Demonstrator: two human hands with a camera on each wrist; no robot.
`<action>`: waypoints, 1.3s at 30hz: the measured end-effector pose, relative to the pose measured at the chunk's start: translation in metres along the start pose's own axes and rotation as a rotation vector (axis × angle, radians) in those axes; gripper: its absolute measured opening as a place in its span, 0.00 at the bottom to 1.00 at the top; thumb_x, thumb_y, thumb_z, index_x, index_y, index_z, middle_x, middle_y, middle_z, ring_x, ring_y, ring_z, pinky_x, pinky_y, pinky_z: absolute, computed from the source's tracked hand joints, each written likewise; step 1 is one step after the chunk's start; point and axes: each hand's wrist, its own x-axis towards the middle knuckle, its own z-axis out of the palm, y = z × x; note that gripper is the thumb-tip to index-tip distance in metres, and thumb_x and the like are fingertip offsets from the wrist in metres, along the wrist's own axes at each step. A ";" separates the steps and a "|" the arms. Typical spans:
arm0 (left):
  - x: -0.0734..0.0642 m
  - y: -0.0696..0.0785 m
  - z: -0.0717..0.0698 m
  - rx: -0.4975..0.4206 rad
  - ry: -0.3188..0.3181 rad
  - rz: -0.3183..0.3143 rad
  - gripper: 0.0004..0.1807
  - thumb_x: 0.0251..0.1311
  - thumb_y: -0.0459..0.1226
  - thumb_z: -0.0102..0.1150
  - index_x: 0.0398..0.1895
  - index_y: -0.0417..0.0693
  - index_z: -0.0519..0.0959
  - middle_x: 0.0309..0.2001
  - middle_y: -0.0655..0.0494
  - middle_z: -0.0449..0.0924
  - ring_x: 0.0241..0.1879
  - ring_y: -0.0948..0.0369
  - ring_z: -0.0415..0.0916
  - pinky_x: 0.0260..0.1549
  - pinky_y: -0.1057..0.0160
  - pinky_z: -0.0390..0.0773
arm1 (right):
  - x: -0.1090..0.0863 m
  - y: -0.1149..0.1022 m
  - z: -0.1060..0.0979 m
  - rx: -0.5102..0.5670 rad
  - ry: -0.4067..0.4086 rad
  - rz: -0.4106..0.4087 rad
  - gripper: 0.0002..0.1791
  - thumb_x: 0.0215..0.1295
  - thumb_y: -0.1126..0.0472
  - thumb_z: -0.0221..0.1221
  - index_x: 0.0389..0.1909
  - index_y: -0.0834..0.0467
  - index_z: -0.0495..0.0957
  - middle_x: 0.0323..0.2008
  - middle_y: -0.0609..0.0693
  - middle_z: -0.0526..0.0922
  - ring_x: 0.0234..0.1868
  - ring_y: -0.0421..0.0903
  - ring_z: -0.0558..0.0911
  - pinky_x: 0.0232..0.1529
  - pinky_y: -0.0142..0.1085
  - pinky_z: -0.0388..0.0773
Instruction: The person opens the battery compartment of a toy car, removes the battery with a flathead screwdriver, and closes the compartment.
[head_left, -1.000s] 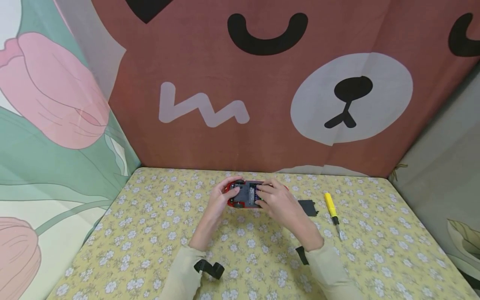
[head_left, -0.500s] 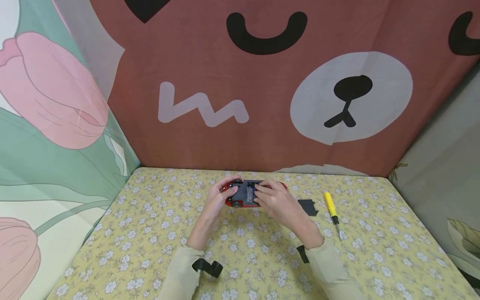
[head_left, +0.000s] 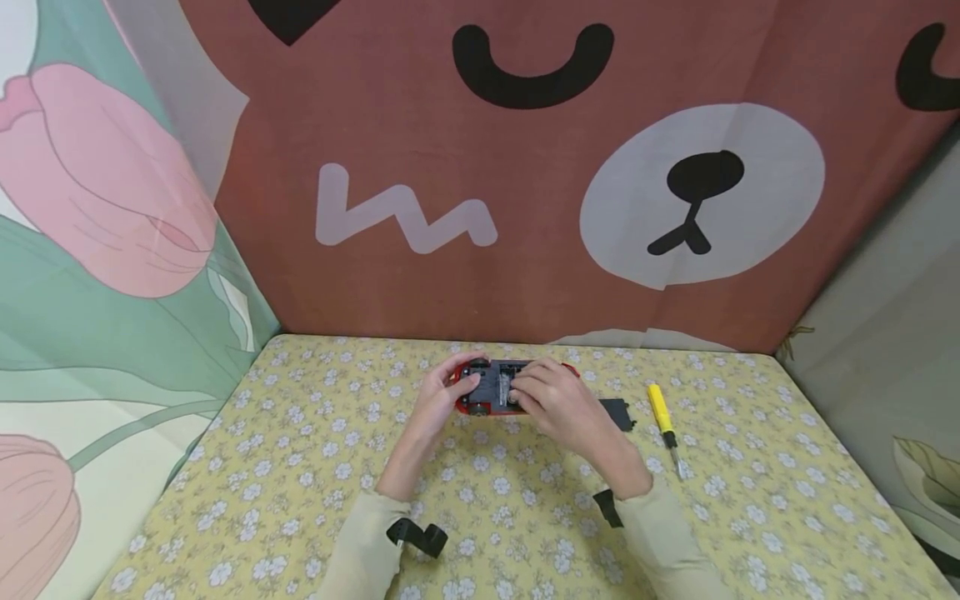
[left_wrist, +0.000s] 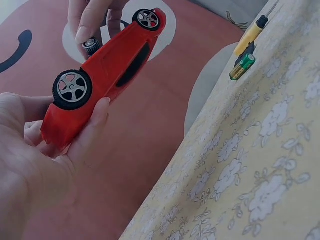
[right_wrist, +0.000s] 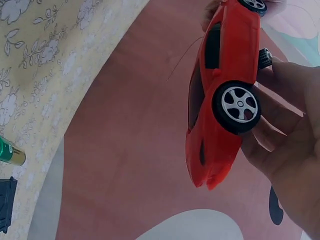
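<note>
A red toy car (head_left: 487, 390) is held upside down above the table, its dark underside and uncovered battery compartment (head_left: 507, 385) facing up in the head view. My left hand (head_left: 437, 396) grips one end of it, thumb on the underside and fingers around the body. Over the compartment, my right hand (head_left: 558, 404) pinches a small dark battery (left_wrist: 91, 46) between thumb and fingertips. In both wrist views that battery sticks out from the car's underside, between the wheels. The far end of the car is partly hidden behind my right hand.
On the flowered tablecloth (head_left: 300, 467), a black battery cover (head_left: 618, 415) lies right of the car. A yellow-handled screwdriver (head_left: 661, 412) lies farther right. Near the cover is a green-and-gold battery (left_wrist: 242, 67), shown in the wrist views. A bear-print curtain (head_left: 525, 292) hangs behind.
My right fingers have drawn together over the compartment, and the end of a battery now shows at their tips. The car and my left hand have shifted only slightly.
</note>
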 end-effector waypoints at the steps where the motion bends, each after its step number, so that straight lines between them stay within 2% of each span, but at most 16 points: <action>1: 0.000 0.000 0.000 -0.009 0.000 -0.001 0.24 0.67 0.27 0.58 0.66 0.32 0.75 0.62 0.42 0.78 0.52 0.57 0.79 0.46 0.64 0.82 | 0.000 0.000 0.000 0.000 0.004 -0.003 0.10 0.63 0.67 0.71 0.45 0.63 0.88 0.42 0.54 0.87 0.47 0.53 0.83 0.46 0.44 0.83; 5: 0.001 0.000 0.000 -0.039 0.004 -0.014 0.24 0.66 0.28 0.59 0.66 0.34 0.75 0.63 0.43 0.77 0.54 0.56 0.78 0.47 0.64 0.81 | -0.001 0.001 0.001 0.001 0.025 -0.012 0.14 0.62 0.67 0.72 0.49 0.63 0.87 0.43 0.54 0.86 0.47 0.53 0.82 0.45 0.44 0.82; 11: 0.001 0.001 0.001 -0.068 0.015 -0.017 0.24 0.66 0.27 0.60 0.66 0.39 0.77 0.66 0.43 0.74 0.57 0.54 0.77 0.50 0.64 0.80 | -0.002 0.001 0.002 -0.015 0.062 -0.009 0.14 0.62 0.70 0.71 0.48 0.61 0.84 0.43 0.53 0.82 0.44 0.52 0.78 0.41 0.42 0.80; 17: 0.001 0.002 0.001 -0.059 0.003 -0.010 0.26 0.66 0.27 0.60 0.68 0.33 0.74 0.65 0.43 0.75 0.59 0.54 0.75 0.50 0.64 0.80 | -0.004 -0.001 0.002 -0.013 0.071 0.016 0.13 0.62 0.72 0.70 0.47 0.61 0.84 0.35 0.51 0.74 0.35 0.47 0.71 0.28 0.36 0.71; 19: 0.001 0.002 0.001 -0.055 -0.001 -0.011 0.26 0.66 0.27 0.60 0.68 0.32 0.73 0.65 0.43 0.75 0.59 0.54 0.75 0.49 0.65 0.80 | -0.004 -0.002 0.002 -0.017 0.059 0.019 0.13 0.61 0.72 0.70 0.46 0.60 0.85 0.33 0.50 0.75 0.33 0.46 0.71 0.27 0.34 0.70; 26: 0.002 0.000 0.001 -0.053 0.014 -0.017 0.25 0.66 0.27 0.60 0.67 0.33 0.75 0.64 0.42 0.75 0.56 0.55 0.77 0.46 0.65 0.81 | -0.004 -0.003 0.002 0.050 -0.025 0.043 0.12 0.64 0.74 0.67 0.47 0.61 0.85 0.36 0.51 0.83 0.34 0.46 0.76 0.33 0.36 0.76; 32: 0.001 0.001 0.001 -0.047 0.020 -0.028 0.26 0.66 0.27 0.60 0.67 0.33 0.74 0.63 0.42 0.75 0.54 0.55 0.78 0.45 0.64 0.82 | -0.003 -0.003 0.003 0.088 -0.055 0.073 0.13 0.63 0.76 0.68 0.47 0.63 0.86 0.38 0.52 0.85 0.36 0.46 0.78 0.36 0.36 0.79; 36: 0.000 0.001 0.002 -0.044 0.024 -0.030 0.26 0.65 0.27 0.60 0.67 0.31 0.74 0.63 0.42 0.76 0.53 0.55 0.79 0.45 0.64 0.82 | -0.002 -0.005 0.002 0.101 -0.064 0.096 0.09 0.65 0.71 0.68 0.45 0.62 0.86 0.37 0.51 0.84 0.36 0.46 0.77 0.35 0.36 0.77; 39: 0.000 0.001 0.002 -0.043 0.024 -0.028 0.26 0.65 0.27 0.60 0.67 0.31 0.73 0.62 0.42 0.76 0.53 0.55 0.79 0.46 0.64 0.82 | -0.001 -0.006 0.002 0.094 -0.071 0.108 0.11 0.62 0.65 0.72 0.44 0.62 0.87 0.38 0.51 0.84 0.36 0.46 0.77 0.35 0.36 0.77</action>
